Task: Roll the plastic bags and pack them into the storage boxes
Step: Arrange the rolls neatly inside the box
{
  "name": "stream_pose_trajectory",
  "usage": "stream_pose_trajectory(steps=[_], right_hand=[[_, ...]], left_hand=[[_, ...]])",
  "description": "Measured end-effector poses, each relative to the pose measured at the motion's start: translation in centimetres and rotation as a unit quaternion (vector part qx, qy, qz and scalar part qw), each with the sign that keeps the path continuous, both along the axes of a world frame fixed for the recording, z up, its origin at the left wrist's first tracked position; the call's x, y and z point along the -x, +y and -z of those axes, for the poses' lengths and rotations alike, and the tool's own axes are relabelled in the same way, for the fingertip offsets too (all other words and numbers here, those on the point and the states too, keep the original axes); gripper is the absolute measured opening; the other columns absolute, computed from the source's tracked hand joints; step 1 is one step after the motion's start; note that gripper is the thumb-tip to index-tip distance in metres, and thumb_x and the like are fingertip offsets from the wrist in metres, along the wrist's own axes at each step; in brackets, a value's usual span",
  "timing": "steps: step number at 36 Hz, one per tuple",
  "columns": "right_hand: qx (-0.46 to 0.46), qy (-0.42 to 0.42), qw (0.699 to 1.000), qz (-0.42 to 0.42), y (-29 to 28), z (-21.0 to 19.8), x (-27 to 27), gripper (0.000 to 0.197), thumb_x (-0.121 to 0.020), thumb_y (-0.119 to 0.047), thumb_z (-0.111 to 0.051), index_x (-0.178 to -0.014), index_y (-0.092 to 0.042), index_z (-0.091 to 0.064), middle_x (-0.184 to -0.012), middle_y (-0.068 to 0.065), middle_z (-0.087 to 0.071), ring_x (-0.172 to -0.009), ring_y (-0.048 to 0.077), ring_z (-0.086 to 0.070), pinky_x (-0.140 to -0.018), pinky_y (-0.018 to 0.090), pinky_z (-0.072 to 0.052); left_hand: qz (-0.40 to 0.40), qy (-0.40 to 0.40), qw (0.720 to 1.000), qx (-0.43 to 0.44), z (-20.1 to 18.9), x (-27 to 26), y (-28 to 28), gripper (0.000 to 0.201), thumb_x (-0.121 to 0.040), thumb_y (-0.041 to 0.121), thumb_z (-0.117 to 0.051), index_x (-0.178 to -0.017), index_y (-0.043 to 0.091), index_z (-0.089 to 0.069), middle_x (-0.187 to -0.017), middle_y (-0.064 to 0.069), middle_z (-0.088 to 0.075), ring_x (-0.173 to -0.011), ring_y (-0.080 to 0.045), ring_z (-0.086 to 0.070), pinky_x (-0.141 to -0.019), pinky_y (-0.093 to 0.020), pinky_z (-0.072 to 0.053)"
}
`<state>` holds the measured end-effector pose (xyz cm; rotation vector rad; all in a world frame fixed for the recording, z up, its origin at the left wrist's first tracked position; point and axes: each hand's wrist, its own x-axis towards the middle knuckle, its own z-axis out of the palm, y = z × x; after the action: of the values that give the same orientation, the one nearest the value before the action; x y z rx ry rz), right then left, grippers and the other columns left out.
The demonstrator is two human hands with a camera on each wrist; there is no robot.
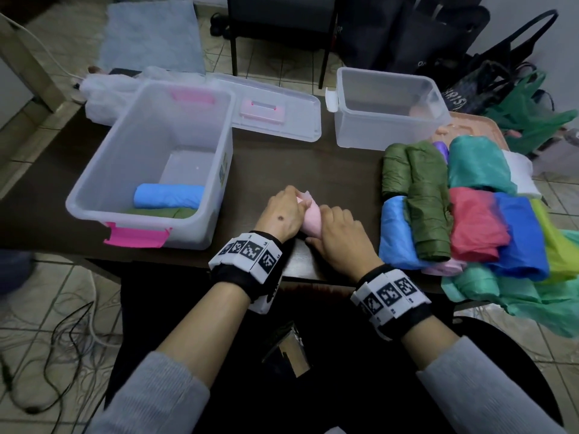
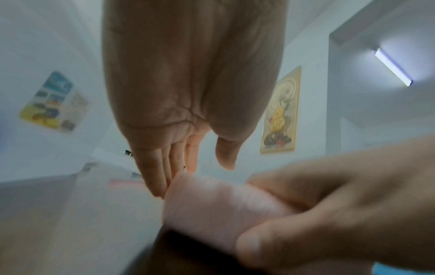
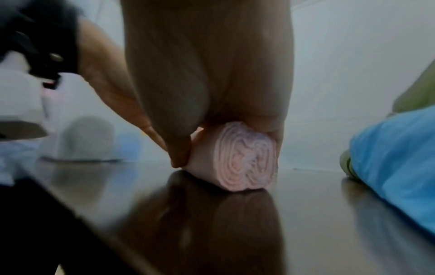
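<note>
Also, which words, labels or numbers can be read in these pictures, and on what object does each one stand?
"HRIS": white letters on the black tote bag; the other letters are unclear.
Sticker on the large storage box: too small to read.
Wristband markers: coded patterns; their small digits are unreadable.
Wall posters: too blurred to read.
</note>
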<state>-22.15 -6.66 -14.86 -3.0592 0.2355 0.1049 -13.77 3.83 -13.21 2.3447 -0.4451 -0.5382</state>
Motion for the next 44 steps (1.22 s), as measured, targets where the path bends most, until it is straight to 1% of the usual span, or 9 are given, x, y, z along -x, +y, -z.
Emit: stream_pose_trajectory(steps=[7, 10, 14, 19, 27, 31, 35, 39, 44], right_hand=[[-0.201, 0.014, 0.978, 0.048, -1.3, -0.4, -1.5, 0.055, -0.091, -0.038, -0.054, -0.133, -0.005, -0.040, -0.125, 0.014, -0.048, -0.116, 0.033, -0.045, -0.096, 0.043, -0.038], [-0.310, -0.021, 0.948, 0.070, -1.1, -1.3, -2.3, 0.048, -0.092, -0.030, -0.056, -0.129, -0.002, -0.042, -0.119, 0.010, -0.051, -0.109, 0.025, -0.050, -0.088, 0.034, -0.039], [-0.455, -0.062, 0.882, 0.107, 0.0, -3.1, -3.8, 0.035, -0.092, -0.031, -0.057, -0.117, -0.007, -0.047, -0.102, 0.003, -0.057, -0.088, 0.015, -0.056, -0.077, 0.033, -0.046], [-0.585, -0.067, 0.802, 0.099, 2.2, -6.2, -6.5, 0.035, -0.091, -0.026, -0.060, -0.115, -0.002, -0.051, -0.094, 0.008, -0.060, -0.075, 0.014, -0.058, -0.066, 0.030, -0.049], [-0.542, -0.158, 0.825, -0.021, 7.7, -11.9, -10.7, 0.037, -0.091, -0.028, -0.059, -0.119, -0.007, -0.046, -0.108, 0.006, -0.057, -0.091, 0.014, -0.059, -0.074, 0.027, -0.053], [-0.502, -0.181, 0.843, -0.071, 10.7, -12.8, -12.8, 0.042, -0.090, -0.026, -0.061, -0.123, -0.007, -0.042, -0.104, -0.003, -0.051, -0.084, 0.002, -0.051, -0.071, 0.016, -0.044], [-0.415, -0.164, 0.890, -0.090, 12.8, -12.3, -14.6, 0.047, -0.089, -0.028, -0.061, -0.124, -0.006, -0.040, -0.108, 0.001, -0.050, -0.094, 0.014, -0.050, -0.067, 0.023, -0.037], [-0.249, -0.118, 0.956, -0.097, 13.9, -10.8, -15.7, 0.053, -0.088, -0.032, -0.060, -0.127, -0.005, -0.038, -0.126, 0.014, -0.049, -0.115, 0.031, -0.047, -0.091, 0.040, -0.042], [-0.072, -0.068, 0.990, -0.100, 14.9, -9.8, -16.1, 0.051, -0.089, -0.029, -0.057, -0.129, -0.006, -0.035, -0.130, 0.014, -0.046, -0.119, 0.033, -0.044, -0.093, 0.043, -0.037]], left_hand=[[0.022, -0.106, 0.988, 0.111, -5.5, 1.4, 2.0, 0.041, -0.095, 0.027, -0.052, -0.134, 0.014, -0.047, -0.136, -0.004, -0.052, -0.128, -0.015, -0.044, -0.096, -0.014, -0.029], [-0.031, -0.149, 0.973, 0.176, -8.8, 0.8, 4.6, 0.034, -0.094, 0.024, -0.056, -0.127, 0.014, -0.054, -0.125, 0.002, -0.060, -0.119, -0.011, -0.053, -0.098, -0.014, -0.036], [-0.140, -0.224, 0.952, 0.158, -11.6, -0.6, 10.1, 0.030, -0.096, 0.025, -0.052, -0.124, 0.017, -0.058, -0.113, 0.010, -0.059, -0.098, 0.001, -0.053, -0.076, 0.005, -0.035], [-0.284, -0.259, 0.921, 0.054, -11.4, -1.7, 17.1, 0.031, -0.096, 0.028, -0.047, -0.124, 0.018, -0.059, -0.123, 0.000, -0.062, -0.107, -0.009, -0.055, -0.086, -0.015, -0.034], [-0.330, -0.035, 0.943, -0.008, -6.9, -3.2, 21.5, 0.043, -0.096, 0.042, -0.044, -0.118, 0.008, -0.060, -0.114, -0.016, -0.061, -0.108, -0.034, -0.056, -0.090, -0.040, -0.042], [-0.365, -0.049, 0.928, 0.057, -6.5, -3.4, 21.3, 0.031, -0.097, 0.037, -0.043, -0.092, 0.014, -0.063, -0.090, -0.010, -0.058, -0.089, -0.028, -0.055, -0.076, -0.034, -0.041], [-0.392, -0.070, 0.916, 0.050, -6.4, -3.0, 20.6, 0.024, -0.098, 0.030, -0.041, -0.083, 0.017, -0.055, -0.084, -0.008, -0.053, -0.080, -0.023, -0.045, -0.067, -0.028, -0.030], [-0.417, -0.096, 0.901, 0.068, -6.1, -2.1, 20.3, 0.029, -0.100, 0.028, -0.041, -0.103, 0.015, -0.066, -0.095, -0.010, -0.059, -0.096, -0.028, -0.053, -0.073, -0.024, -0.031], [-0.408, -0.158, 0.894, 0.095, -5.4, -0.7, 20.4, 0.032, -0.100, 0.027, -0.042, -0.114, 0.010, -0.065, -0.107, -0.013, -0.067, -0.103, -0.029, -0.058, -0.072, -0.021, -0.032]])
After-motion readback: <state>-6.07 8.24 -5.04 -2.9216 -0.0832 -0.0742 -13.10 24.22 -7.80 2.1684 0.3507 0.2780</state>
